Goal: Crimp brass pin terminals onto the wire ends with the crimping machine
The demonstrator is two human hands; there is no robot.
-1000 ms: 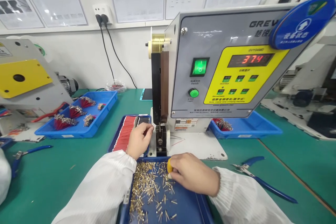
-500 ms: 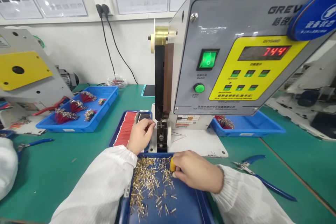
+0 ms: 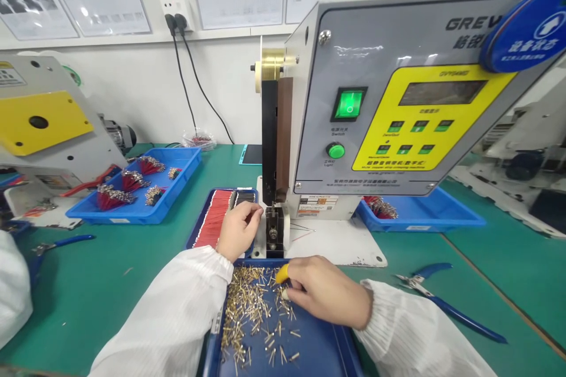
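My left hand (image 3: 241,228) is at the die (image 3: 274,231) of the crimping machine (image 3: 371,94), thumb and forefinger pinched together. Whatever they hold is hidden from view. Below, my right hand (image 3: 329,290) reaches into a dark blue tray (image 3: 327,344) of small gold two-legged components (image 3: 247,300). A yellow finger cot (image 3: 282,274) covers its forefinger, and a gap shows between that finger and the thumb. Both fingertips are among the components. Behind my left hand lies a small tray of red wires (image 3: 213,218) and black wires (image 3: 244,197).
Blue-handled pliers (image 3: 446,300) lie at right. Blue bins with bundled parts stand at left (image 3: 128,215) and behind the machine at right (image 3: 424,224). More pliers (image 3: 57,244) and another machine (image 3: 44,118) are at left, near a white sleeve (image 3: 13,288).
My right hand has shifted slightly left over the components, its forefinger and thumb wider apart. My left hand stays at the die. The machine's display, which read 744, now looks dark.
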